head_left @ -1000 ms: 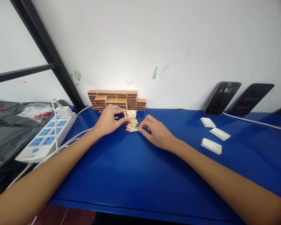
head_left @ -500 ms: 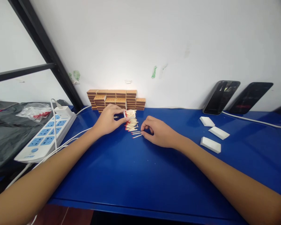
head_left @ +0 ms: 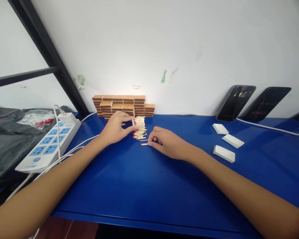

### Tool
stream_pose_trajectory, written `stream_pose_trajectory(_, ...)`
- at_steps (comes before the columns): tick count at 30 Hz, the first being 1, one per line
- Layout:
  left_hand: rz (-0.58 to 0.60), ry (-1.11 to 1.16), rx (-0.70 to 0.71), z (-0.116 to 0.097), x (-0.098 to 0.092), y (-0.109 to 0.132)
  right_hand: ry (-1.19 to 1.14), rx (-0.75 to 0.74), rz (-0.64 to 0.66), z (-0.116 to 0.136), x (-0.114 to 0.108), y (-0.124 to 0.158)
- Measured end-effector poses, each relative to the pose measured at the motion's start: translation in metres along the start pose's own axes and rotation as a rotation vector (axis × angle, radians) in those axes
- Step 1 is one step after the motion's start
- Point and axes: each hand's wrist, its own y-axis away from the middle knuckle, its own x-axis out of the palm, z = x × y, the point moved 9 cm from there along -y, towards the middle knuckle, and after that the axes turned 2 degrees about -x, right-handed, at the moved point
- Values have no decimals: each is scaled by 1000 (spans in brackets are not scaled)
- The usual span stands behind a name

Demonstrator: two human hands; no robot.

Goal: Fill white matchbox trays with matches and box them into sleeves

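My left hand (head_left: 118,127) grips a white matchbox tray (head_left: 133,121) at its left end, thumb in front and fingers behind. Red-tipped matches (head_left: 139,120) fill the tray, and a loose pile of matches (head_left: 139,133) lies on the table just in front of it. To the right of the pile, my right hand (head_left: 164,141) is closed in a pinch at the tail of a single match (head_left: 144,144), whose red head points left. Another match lies just beyond it, partly hidden by the fingers.
Brown matchboxes (head_left: 124,99) are stacked against the wall. Three white empty trays (head_left: 224,153) lie on the blue table (head_left: 149,192) to the right, near two phones (head_left: 235,103) leaning on the wall. A power strip (head_left: 49,142) with white cables occupies the left.
My right hand has shifted slightly left and toward me, its fingertips now at the nearest match. Fewer loose matches show in front of the pile. My left hand stays almost still.
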Motion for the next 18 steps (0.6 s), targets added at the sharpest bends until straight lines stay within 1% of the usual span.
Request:
stream_pose_trajectory(2, 11, 4, 11, -1, 2, 0, -14, -4, -12, -3, -3, -1)
stream_pose_trajectory(3, 17, 7, 17, -1, 3, 0, -25, -11, -40, -5, -7, -2)
stream_pose_trajectory(4, 24, 13, 23, -3, 4, 1, -38, -15, -87, -6, -12, -3)
stream_pose_trajectory(8, 58, 73, 41, -14, 9, 2, -66, -1, -350, -9, -39, -1)
stream_pose_trajectory(10, 82, 118, 54, -22, 13, 4, -51, 9, -423, -9, -45, 2)
stream_pose_trajectory(12, 97, 153, 66, -30, 16, 6, -28, 13, -447, -7, -46, 3)
stream_pose_trajectory(15, 119, 196, 82, -39, 18, 8, -3, -6, -438, -4, -42, 3)
stream_pose_trajectory(18, 125, 204, 86, -41, 16, 7, -19, -43, -441, -1, -42, 3)
